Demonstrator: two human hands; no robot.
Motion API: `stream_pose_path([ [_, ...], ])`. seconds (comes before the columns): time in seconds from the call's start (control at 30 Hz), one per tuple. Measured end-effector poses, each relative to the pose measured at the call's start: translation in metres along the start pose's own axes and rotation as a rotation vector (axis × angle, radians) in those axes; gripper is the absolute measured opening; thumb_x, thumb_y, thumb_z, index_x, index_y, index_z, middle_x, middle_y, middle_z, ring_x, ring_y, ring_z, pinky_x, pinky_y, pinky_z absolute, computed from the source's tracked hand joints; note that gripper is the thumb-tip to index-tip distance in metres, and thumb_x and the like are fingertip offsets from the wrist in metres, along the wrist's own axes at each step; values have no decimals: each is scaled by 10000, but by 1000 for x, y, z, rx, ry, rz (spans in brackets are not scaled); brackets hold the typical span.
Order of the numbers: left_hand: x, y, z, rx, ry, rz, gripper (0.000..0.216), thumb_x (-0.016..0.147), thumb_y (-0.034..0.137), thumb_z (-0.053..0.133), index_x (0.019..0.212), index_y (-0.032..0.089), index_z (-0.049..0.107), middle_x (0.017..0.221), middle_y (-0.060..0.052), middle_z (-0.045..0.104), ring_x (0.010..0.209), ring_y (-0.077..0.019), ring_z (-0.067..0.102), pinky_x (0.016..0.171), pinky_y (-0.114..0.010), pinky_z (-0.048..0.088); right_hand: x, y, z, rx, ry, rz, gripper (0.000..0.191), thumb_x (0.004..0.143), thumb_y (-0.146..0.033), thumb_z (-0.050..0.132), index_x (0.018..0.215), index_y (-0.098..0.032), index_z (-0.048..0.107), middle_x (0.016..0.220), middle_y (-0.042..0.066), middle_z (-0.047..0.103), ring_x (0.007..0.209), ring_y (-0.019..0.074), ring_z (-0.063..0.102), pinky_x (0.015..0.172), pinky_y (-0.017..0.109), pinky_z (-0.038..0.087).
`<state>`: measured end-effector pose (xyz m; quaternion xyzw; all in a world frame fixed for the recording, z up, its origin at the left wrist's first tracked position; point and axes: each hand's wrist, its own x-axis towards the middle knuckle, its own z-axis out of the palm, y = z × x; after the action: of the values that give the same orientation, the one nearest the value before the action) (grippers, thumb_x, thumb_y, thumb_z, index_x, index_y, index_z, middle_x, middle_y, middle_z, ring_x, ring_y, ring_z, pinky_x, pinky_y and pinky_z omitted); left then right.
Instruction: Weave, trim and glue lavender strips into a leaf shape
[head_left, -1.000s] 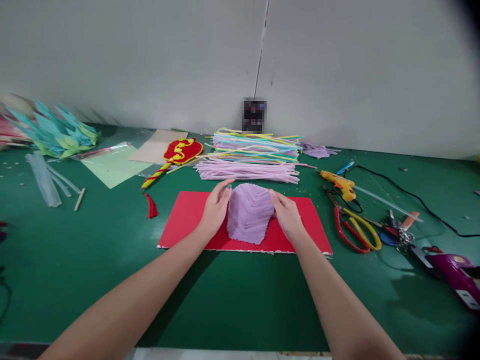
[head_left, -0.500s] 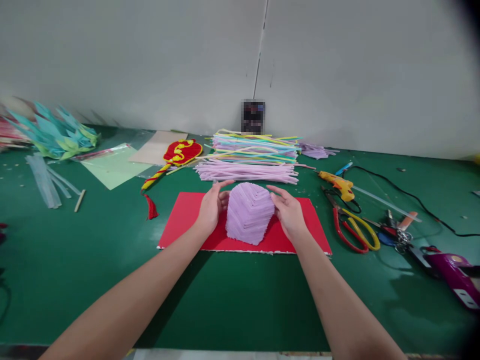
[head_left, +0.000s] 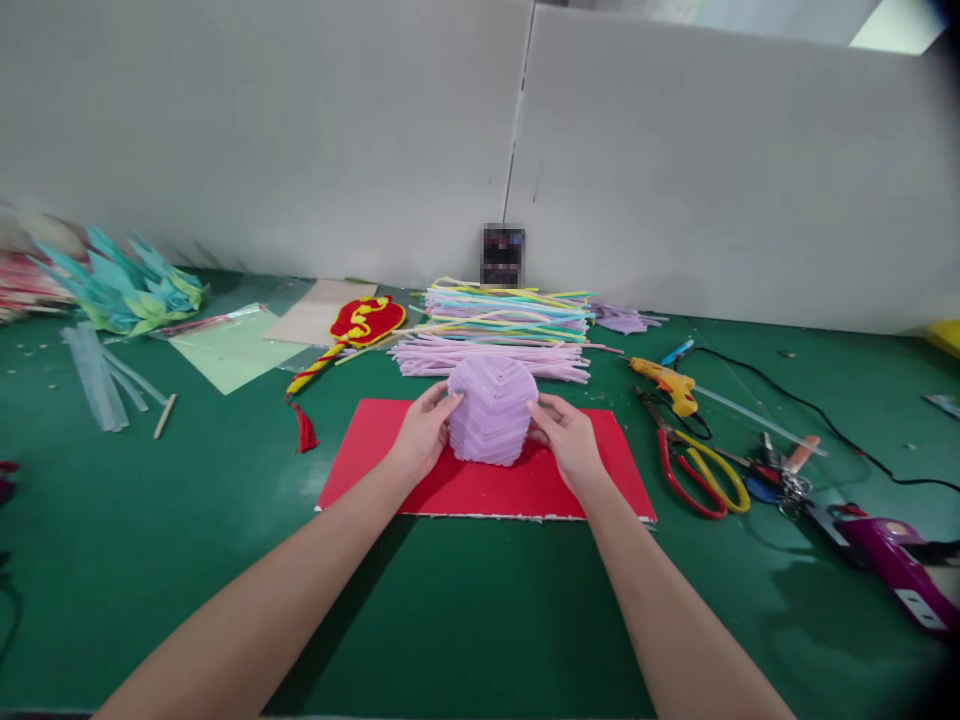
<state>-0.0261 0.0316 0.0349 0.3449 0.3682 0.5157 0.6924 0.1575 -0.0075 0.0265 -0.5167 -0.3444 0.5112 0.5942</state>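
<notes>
A lilac panel made of pipe cleaners (head_left: 493,412), laid in a V-shaped chevron pattern, is held up over a red board (head_left: 367,450). My left hand (head_left: 427,425) pinches its left edge, thumb on the front face and fingers behind. On the opposite edge my right hand (head_left: 564,435) grips it in the same way. The fingers behind the panel are partly hidden. Behind it lies a bundle of lilac pipe cleaners (head_left: 420,357), with a mixed pastel bundle (head_left: 510,312) farther back.
Rightward lie a yellow glue gun (head_left: 667,383), red-and-yellow-handled scissors (head_left: 701,470), keys (head_left: 787,485) and a purple tool (head_left: 896,565). To the left are a red-and-yellow fan-shaped piece with a tassel (head_left: 367,322), green paper (head_left: 232,350), clear glue sticks (head_left: 94,380) and a teal plant-like craft (head_left: 135,285).
Both hands have closed on the panel's side edges; before, the fingers were more outstretched. The panel's lower edge sits higher and it leans differently. The camera view has tipped up slightly.
</notes>
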Motion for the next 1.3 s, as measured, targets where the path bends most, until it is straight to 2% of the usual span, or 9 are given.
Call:
stream_pose_path([
  [0.1, -1, 5, 2, -57, -34, -124, 382, 773, 535, 539, 900, 186, 628, 906, -63, 699, 863, -215, 643, 727, -315, 499, 0, 4, -1, -21, 16, -31, 422, 621, -447, 726, 952, -193, 661, 824, 39, 722, 758, 196, 666, 710, 349, 541],
  [0.2, -2, 8, 2, -61, -176, -244, 526, 785, 647, 406, 895, 187, 635, 947, -96, 699, 971, -264, 624, 795, -366, 495, 1, 4, -2, -36, 40, -58, 419, 627, -447, 722, 953, -191, 664, 821, 41, 722, 756, 196, 666, 707, 345, 541],
  [0.27, -3, 8, 1, -62, -237, -275, 542, 779, 666, 389, 899, 199, 639, 964, -90, 699, 1013, -269, 610, 831, -374, 484, 1, 3, -2, -40, 48, -65, 416, 629, -444, 721, 953, -191, 665, 818, 39, 722, 754, 196, 665, 703, 345, 542],
  [0.43, -4, 8, 1, -88, -255, -287, 530, 794, 645, 392, 966, 210, 644, 1022, -77, 692, 1051, -260, 594, 890, -378, 459, 0, 0, 0, -23, 65, -80, 412, 630, -440, 722, 953, -191, 663, 841, 44, 723, 780, 208, 666, 731, 368, 548],
  [0.63, -5, 9, 2, -90, -289, -307, 563, 752, 690, 406, 894, 207, 659, 986, -88, 698, 1037, -290, 599, 851, -408, 483, -1, 0, 1, 23, 88, -100, 357, 652, -394, 726, 946, -204, 658, 828, 29, 724, 759, 192, 665, 715, 347, 546],
  [0.7, -6, 7, 3, -57, -252, -283, 490, 750, 636, 488, 913, 206, 658, 988, -84, 698, 1003, -277, 616, 831, -396, 493, -1, 0, 1, 32, 87, -102, 335, 657, -381, 728, 937, -210, 659, 818, 20, 725, 749, 182, 663, 707, 330, 545],
  [0.8, -8, 1, 3, -12, -205, -236, 310, 698, 371, 697, 955, 203, 650, 999, -69, 698, 937, -234, 641, 821, -348, 496, -1, 0, 2, 39, 85, -98, 330, 654, -377, 732, 928, -207, 660, 827, 21, 726, 750, 182, 664, 711, 326, 545],
  [0.87, -9, -2, 3, -13, -187, -218, 314, 655, 240, 745, 950, 185, 653, 987, -72, 703, 898, -215, 650, 827, -335, 494, -1, 0, 3, 36, 76, -91, 342, 654, -385, 729, 935, -202, 660, 849, 29, 726, 764, 190, 666, 719, 335, 545],
  [1.3, -11, -1, 3, 37, -300, -222, 449, 550, 179, 813, 971, 113, 672, 1034, -117, 691, 996, -248, 621, 938, -374, 426, -3, 2, 8, 189, 84, -147, 285, 664, -356, 726, 886, -200, 641, 750, -2, 706, 660, 156, 648, 643, 307, 540],
])
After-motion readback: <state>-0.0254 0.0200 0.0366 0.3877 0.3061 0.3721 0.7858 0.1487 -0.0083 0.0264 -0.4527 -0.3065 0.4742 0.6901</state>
